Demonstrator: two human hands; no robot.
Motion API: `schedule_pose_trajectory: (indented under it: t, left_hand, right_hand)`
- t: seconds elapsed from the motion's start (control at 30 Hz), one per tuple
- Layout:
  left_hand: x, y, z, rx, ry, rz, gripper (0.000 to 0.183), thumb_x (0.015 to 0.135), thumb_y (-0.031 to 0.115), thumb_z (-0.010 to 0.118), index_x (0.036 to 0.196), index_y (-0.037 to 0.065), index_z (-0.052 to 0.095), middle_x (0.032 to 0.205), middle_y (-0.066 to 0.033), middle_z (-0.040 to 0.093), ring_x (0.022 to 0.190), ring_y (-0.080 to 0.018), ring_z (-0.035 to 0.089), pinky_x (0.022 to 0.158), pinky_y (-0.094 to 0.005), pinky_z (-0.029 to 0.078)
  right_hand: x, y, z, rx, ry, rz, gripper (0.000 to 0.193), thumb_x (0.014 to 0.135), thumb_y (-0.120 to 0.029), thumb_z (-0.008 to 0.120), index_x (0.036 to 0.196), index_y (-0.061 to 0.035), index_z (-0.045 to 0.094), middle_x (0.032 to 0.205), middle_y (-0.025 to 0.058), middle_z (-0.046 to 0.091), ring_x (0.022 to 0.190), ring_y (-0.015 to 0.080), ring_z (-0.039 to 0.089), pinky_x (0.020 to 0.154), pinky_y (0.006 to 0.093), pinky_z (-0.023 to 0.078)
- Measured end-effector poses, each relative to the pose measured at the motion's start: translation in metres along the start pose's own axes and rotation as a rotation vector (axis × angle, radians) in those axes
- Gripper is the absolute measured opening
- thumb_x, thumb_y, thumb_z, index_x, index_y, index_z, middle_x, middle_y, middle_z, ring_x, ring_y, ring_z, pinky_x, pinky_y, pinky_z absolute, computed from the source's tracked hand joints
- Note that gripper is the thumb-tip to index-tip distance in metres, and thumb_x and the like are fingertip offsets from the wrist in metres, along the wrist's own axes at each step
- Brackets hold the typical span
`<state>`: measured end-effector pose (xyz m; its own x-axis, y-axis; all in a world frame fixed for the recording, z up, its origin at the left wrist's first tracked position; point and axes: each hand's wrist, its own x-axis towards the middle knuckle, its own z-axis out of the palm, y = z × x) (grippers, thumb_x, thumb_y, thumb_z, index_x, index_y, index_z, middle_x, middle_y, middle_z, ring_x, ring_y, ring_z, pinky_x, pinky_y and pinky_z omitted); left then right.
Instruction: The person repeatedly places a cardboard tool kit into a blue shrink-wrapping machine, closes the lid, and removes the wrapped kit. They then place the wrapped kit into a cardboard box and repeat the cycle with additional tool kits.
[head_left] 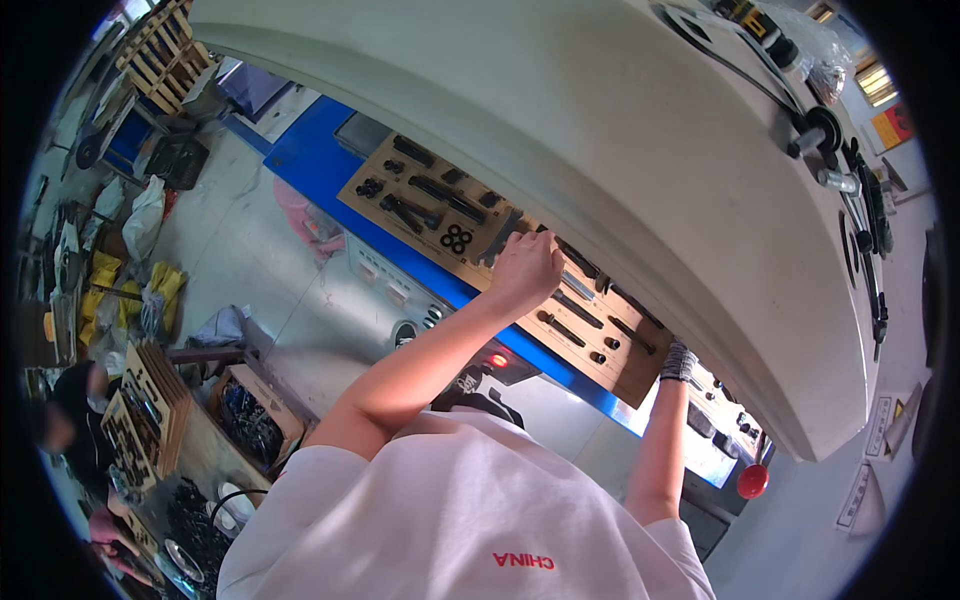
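A tan board (462,268) carrying several black metal parts lies on a blue machine bed, under the front edge of a large cream hood (560,110). My bare left hand (530,267) rests over the middle of the board, fingers curled down beside a flat dark wrench (497,242). Whatever the fingertips pinch, if anything, is hidden beneath the hand. My right hand (680,361), in a grey knitted glove, is at the board's right end, close below the hood. Its fingers are mostly out of sight. Black rings (456,238) and bolt-like rods (563,330) sit on the board.
A red ball knob (752,481) sticks out at the hood's lower right. More dark parts lie on a bright surface beyond my right hand. At the left, stacked boards (150,405) and a box of black parts (250,415) stand near another person (85,420).
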<state>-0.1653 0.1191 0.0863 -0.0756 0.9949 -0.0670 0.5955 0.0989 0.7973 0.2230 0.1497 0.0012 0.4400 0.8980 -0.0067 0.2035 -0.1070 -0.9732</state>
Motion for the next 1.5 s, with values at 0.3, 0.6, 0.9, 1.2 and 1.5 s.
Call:
schedule_pose_trajectory:
  t: [0.3, 0.6, 0.9, 1.2, 1.5]
  left_hand:
    - [-0.065, -0.038, -0.011, -0.236, 0.385, -0.116, 0.031, 0.099, 0.025, 0.061, 0.115, -0.001, 0.060, 0.098, -0.0156, 0.068, 0.083, -0.0305, 0.068, 0.082, -0.0417, 0.058]
    - [-0.099, -0.073, 0.015, -1.107, 0.097, -0.542, 0.033, 0.100, 0.036, 0.069, 0.109, 0.004, 0.062, 0.091, -0.0046, 0.066, 0.072, -0.0120, 0.063, 0.065, -0.0281, 0.058]
    - [-0.080, -0.130, -0.110, 0.021, 0.655, -0.159, 0.025, 0.089, 0.022, 0.078, 0.108, 0.008, 0.071, 0.106, -0.0119, 0.070, 0.100, -0.0320, 0.066, 0.085, -0.0426, 0.054]
    - [-0.040, -0.160, -0.166, 0.453, 0.472, 0.233, 0.043, 0.074, 0.020, 0.086, 0.114, 0.014, 0.073, 0.125, -0.0041, 0.063, 0.123, -0.0305, 0.054, 0.103, -0.0451, 0.044]
    - [-0.054, -0.192, -0.166, 0.203, 0.672, 0.197, 0.069, 0.082, 0.020, 0.083, 0.144, 0.012, 0.054, 0.141, -0.0121, 0.053, 0.131, -0.0326, 0.049, 0.104, -0.0432, 0.044]
  right_hand:
    - [0.028, 0.018, 0.025, -0.061, -0.060, -0.037, 0.020, 0.094, -0.013, 0.071, 0.111, -0.0029, 0.074, 0.107, 0.0117, 0.076, 0.097, 0.0211, 0.070, 0.088, 0.0351, 0.055]
    - [0.033, 0.022, 0.028, -0.154, -0.085, -0.058, 0.020, 0.093, -0.011, 0.072, 0.111, -0.0036, 0.075, 0.108, 0.0116, 0.076, 0.099, 0.0209, 0.071, 0.089, 0.0341, 0.055]
    - [-0.042, -0.070, 0.061, -0.850, 0.033, -0.582, 0.020, 0.092, -0.009, 0.073, 0.112, -0.0042, 0.075, 0.109, 0.0116, 0.076, 0.100, 0.0208, 0.071, 0.090, 0.0332, 0.055]
    - [-0.191, -0.159, 0.256, -0.294, -0.534, -0.705, 0.014, 0.096, -0.009, 0.069, 0.109, -0.0053, 0.074, 0.105, 0.0106, 0.075, 0.096, 0.0249, 0.071, 0.086, 0.0347, 0.055]
    - [-0.191, -0.069, 0.076, -0.493, 0.105, -0.454, 0.022, 0.100, -0.008, 0.064, 0.120, -0.0040, 0.070, 0.111, 0.0093, 0.075, 0.102, 0.0180, 0.070, 0.092, 0.0306, 0.054]
